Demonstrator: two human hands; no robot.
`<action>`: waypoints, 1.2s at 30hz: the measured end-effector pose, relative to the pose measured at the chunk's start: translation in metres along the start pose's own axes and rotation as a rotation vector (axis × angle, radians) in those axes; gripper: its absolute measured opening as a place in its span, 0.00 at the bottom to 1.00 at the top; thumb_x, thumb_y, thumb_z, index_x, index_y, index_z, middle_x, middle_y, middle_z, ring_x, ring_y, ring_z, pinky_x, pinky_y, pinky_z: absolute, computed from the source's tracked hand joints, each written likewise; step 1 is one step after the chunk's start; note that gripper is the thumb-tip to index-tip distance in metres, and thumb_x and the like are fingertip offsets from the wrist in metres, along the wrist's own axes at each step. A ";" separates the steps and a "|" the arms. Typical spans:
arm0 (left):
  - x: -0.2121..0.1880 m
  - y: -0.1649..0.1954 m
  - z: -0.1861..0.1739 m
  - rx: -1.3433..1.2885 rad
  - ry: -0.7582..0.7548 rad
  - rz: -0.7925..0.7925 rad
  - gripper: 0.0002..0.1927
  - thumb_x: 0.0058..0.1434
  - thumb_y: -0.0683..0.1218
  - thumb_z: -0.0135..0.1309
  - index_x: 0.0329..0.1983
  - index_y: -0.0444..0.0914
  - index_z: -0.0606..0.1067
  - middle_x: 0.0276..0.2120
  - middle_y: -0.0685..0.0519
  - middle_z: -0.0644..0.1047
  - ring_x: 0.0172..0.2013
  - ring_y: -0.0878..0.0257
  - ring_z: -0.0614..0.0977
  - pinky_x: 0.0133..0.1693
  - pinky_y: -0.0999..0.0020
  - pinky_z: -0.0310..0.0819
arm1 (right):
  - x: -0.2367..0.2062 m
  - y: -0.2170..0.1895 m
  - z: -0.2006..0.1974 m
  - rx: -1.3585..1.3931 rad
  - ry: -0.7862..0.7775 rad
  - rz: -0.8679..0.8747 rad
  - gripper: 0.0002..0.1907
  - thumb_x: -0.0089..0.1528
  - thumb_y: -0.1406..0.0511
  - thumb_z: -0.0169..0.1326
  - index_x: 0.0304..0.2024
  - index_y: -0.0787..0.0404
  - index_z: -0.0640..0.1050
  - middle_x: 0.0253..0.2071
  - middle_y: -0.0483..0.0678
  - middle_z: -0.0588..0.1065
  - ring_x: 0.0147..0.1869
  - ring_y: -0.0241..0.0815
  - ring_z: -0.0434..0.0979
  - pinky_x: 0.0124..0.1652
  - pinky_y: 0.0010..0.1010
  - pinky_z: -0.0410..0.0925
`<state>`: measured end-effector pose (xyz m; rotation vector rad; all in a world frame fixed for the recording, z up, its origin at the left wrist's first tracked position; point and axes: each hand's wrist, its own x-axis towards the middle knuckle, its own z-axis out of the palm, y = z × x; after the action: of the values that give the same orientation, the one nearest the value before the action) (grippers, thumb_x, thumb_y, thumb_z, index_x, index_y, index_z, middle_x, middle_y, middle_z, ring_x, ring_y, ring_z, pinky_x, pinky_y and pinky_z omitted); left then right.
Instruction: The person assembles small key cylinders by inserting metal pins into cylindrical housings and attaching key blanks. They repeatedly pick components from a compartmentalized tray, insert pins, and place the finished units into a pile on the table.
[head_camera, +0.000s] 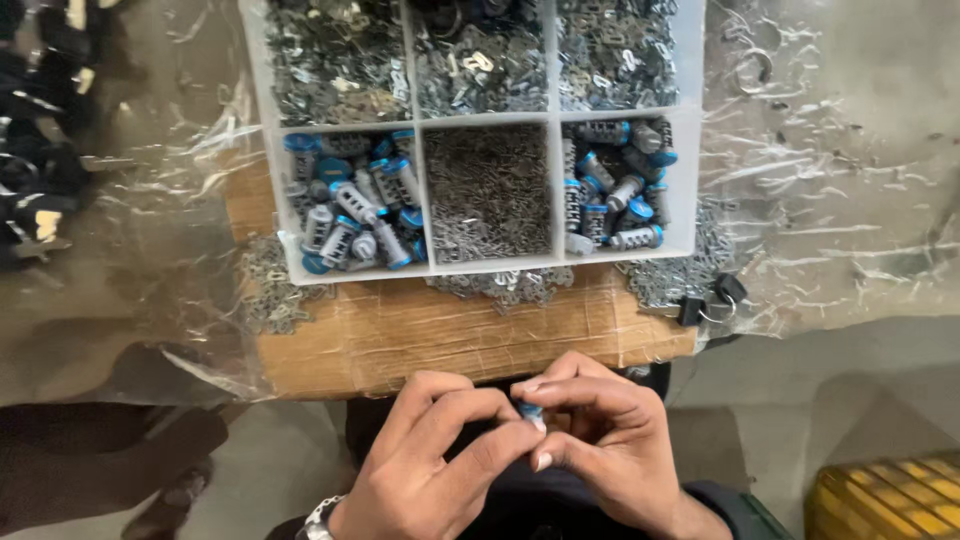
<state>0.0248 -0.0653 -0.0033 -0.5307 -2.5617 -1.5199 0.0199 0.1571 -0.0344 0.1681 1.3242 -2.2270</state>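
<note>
My left hand (435, 455) and my right hand (600, 430) meet at the bottom centre, below the edge of a wooden board (440, 335). Their fingertips pinch a small part with a blue end (528, 411), mostly hidden by the fingers. Above stands a white compartment tray (415, 190). Its lower left cell holds grey cylinders with blue caps (355, 205), its lower right cell holds more of them (615, 190), and the middle cell is full of tiny grey metal pieces (488, 190). The upper cells hold small flat metal parts (340, 60).
Clear plastic sheet (840, 190) covers the bench around the board. Loose metal pieces (270, 295) lie beside the tray's front corners. Black keys on a ring (710, 300) sit at the board's right end. Dark parts (40, 130) pile at far left. A yellow crate (890, 495) stands at lower right.
</note>
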 end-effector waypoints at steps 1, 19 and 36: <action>0.000 -0.002 -0.006 -0.012 -0.009 0.010 0.14 0.51 0.35 0.61 0.42 0.40 0.81 0.37 0.52 0.76 0.38 0.56 0.75 0.41 0.65 0.74 | 0.002 -0.001 0.001 0.031 -0.030 0.046 0.16 0.59 0.81 0.62 0.50 0.74 0.81 0.51 0.59 0.75 0.43 0.42 0.81 0.40 0.29 0.77; -0.009 -0.015 -0.030 0.587 0.113 -0.218 0.11 0.52 0.40 0.65 0.40 0.41 0.82 0.38 0.51 0.79 0.41 0.52 0.78 0.47 0.59 0.74 | 0.000 -0.009 -0.001 0.123 -0.053 0.054 0.18 0.58 0.83 0.63 0.50 0.72 0.79 0.53 0.60 0.74 0.50 0.47 0.83 0.46 0.36 0.81; 0.008 0.012 0.004 -0.318 -0.140 -0.421 0.11 0.52 0.38 0.68 0.37 0.44 0.86 0.33 0.53 0.71 0.31 0.63 0.78 0.34 0.70 0.76 | -0.002 -0.011 -0.009 -0.145 -0.164 -0.038 0.16 0.58 0.81 0.64 0.48 0.70 0.83 0.50 0.54 0.75 0.47 0.41 0.82 0.45 0.28 0.78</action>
<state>0.0223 -0.0548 0.0072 -0.1265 -2.6698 -2.1196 0.0145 0.1690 -0.0300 -0.0915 1.4012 -2.1156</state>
